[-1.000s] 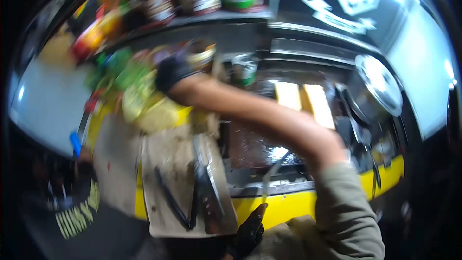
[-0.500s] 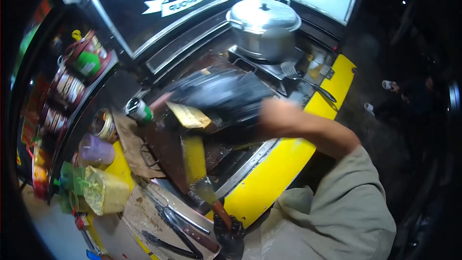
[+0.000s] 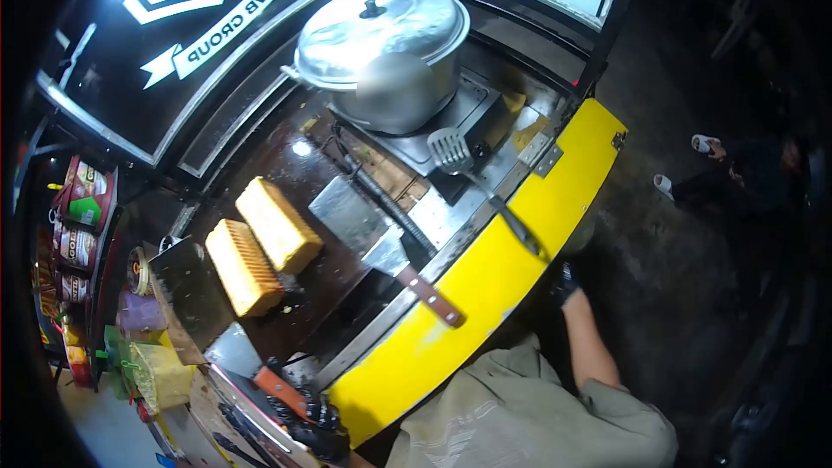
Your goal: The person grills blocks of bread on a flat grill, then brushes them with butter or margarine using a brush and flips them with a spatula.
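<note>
My left hand (image 3: 314, 423), in a black glove, is at the bottom edge and grips the orange-brown handle of a flat metal scraper (image 3: 260, 368), whose blade rests at the near left of the dark griddle (image 3: 338, 282). My right hand (image 3: 565, 281), also gloved, hangs low beside the cart's yellow front edge (image 3: 485, 282), just below the handle end of a slotted spatula (image 3: 452, 152). Its fingers are too dark to read. Two yellow ridged bread slabs (image 3: 277, 224) (image 3: 243, 267) lie side by side on the griddle. A wide turner with a wooden handle (image 3: 381, 247) lies next to them.
A large metal pot with a lid (image 3: 381, 35) stands on a burner at the back. Jars and tins (image 3: 78, 234) fill shelves at far left, with a yellow-green container (image 3: 165, 374) below. Knives or tongs (image 3: 247, 433) lie at the bottom left. Another person's sandalled feet (image 3: 702, 147) show on dark ground at right.
My right arm has drawn back from over the griddle and dropped beside the yellow edge. The view has swung right, so both bread slabs now show uncovered. My left hand still holds the scraper.
</note>
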Action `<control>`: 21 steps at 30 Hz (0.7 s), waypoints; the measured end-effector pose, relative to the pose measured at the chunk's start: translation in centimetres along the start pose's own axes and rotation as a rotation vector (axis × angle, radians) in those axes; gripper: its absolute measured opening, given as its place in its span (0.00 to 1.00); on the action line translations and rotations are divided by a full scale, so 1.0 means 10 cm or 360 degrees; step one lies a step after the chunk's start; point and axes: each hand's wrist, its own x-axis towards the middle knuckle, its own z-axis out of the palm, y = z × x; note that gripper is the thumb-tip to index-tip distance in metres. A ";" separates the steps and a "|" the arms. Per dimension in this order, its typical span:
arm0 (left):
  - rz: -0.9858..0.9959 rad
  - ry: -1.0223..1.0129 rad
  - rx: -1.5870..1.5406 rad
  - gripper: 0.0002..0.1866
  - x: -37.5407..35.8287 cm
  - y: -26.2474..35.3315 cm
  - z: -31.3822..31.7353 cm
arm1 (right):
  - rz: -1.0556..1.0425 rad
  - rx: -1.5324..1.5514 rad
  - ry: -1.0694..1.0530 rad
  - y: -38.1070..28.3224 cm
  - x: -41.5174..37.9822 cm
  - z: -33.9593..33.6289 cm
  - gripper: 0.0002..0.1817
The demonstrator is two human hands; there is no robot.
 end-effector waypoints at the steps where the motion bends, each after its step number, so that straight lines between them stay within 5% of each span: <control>1: 0.0290 -0.0055 0.0482 0.21 0.23 -0.46 0.73 | 0.0020 0.0000 -0.0049 0.18 0.13 -0.19 0.10; 2: 0.0565 -0.0089 0.0988 0.20 0.43 -0.92 1.51 | 0.0061 0.0008 -0.0103 0.21 0.21 -0.38 0.10; 3: 0.0913 0.0641 0.0750 0.22 0.45 -1.13 1.61 | 0.0116 0.0020 -0.0154 0.20 0.22 -0.55 0.10; 4: 0.0932 0.0669 0.0782 0.22 0.49 -1.23 1.67 | 0.0164 0.0036 -0.0196 0.18 0.25 -0.72 0.10; 16: 0.0773 0.0198 0.0736 0.23 0.95 -1.70 1.76 | 0.0260 0.0057 -0.0577 -1.29 1.87 -2.01 0.10; 21: 0.0752 -0.0019 0.0590 0.24 0.98 -1.65 1.56 | 0.0171 -0.0048 -0.0766 -2.04 2.40 -1.99 0.11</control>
